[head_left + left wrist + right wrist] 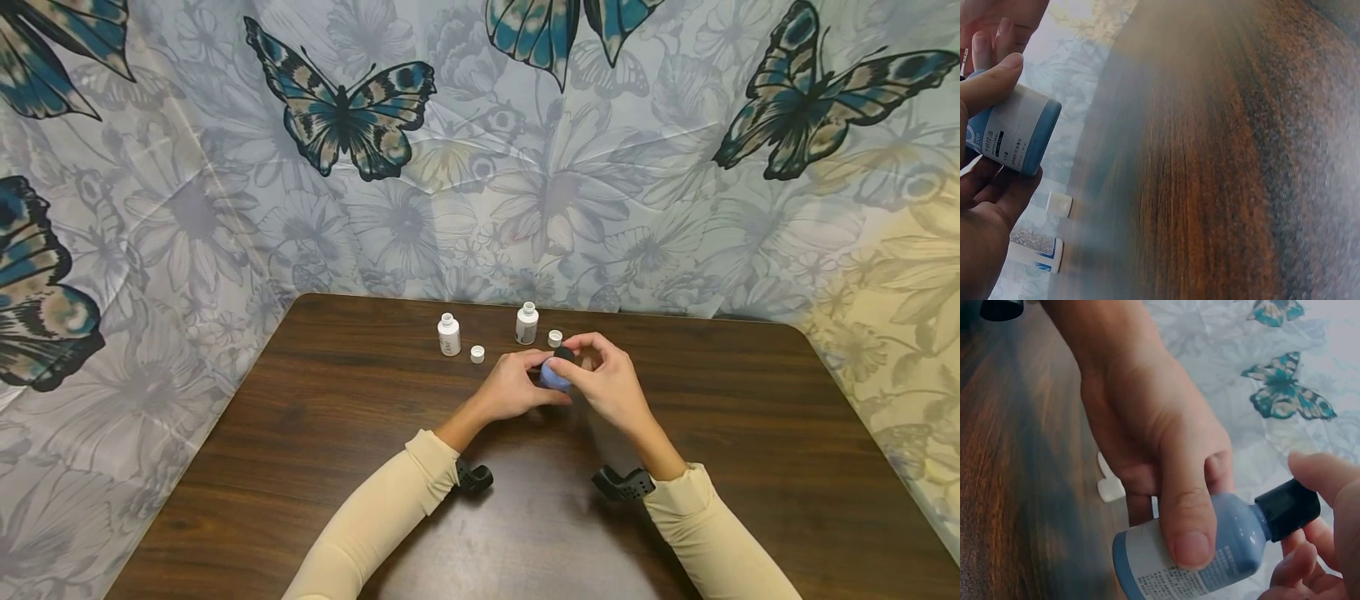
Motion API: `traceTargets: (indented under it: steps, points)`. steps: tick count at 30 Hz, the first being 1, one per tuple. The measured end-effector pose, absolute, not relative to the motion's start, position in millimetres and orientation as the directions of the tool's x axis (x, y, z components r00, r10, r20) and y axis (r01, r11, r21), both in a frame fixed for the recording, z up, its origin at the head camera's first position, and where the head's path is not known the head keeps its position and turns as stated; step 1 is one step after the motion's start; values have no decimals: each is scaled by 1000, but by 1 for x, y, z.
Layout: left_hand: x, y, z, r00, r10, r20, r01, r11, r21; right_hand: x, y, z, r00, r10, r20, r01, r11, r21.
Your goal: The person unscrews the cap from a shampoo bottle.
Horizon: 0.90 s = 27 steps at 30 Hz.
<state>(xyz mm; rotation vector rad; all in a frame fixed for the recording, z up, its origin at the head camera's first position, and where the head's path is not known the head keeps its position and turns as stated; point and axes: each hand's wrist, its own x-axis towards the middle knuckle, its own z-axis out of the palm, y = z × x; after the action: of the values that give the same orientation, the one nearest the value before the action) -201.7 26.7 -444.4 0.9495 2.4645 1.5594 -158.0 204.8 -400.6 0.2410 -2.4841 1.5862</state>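
A blue bottle (1235, 531) with a pale printed label and a black cap (1288, 509) is held between both hands over the table. My left hand (515, 385) grips the bottle's body, thumb across the label, as the left wrist view also shows. Thumb and fingers of my right hand (609, 382) pinch the black cap, which sits on the bottle's neck. Behind the hands stand two white bottles without caps, one on the left (449, 335) and one farther right (527, 323). Beside each lies a white cap, the left one (477, 354) and the right one (555, 338).
The dark wooden table (300, 442) has its far edge just behind the white bottles. A butterfly-print cloth (480, 208) hangs behind it. Black bands are strapped on both wrists, the left band (474, 477) and the right band (624, 483).
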Motion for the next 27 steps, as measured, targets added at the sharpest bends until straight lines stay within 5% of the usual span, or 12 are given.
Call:
traceTargets:
  steps: [10,20,27]
  points:
    - [-203,26,-444,-815,528,238,459,338,822,-158,211,-400,-933,-188,308,-356,346,-868]
    - [-202,28,-443,-798,528,291,511,336,791,-156,204,-397,-951,-31,307,-275,533,-800]
    - [-202,27,-444,-814,522,256,475,344,810,-156,205,-397,-942,-78,327,-319,511,-798]
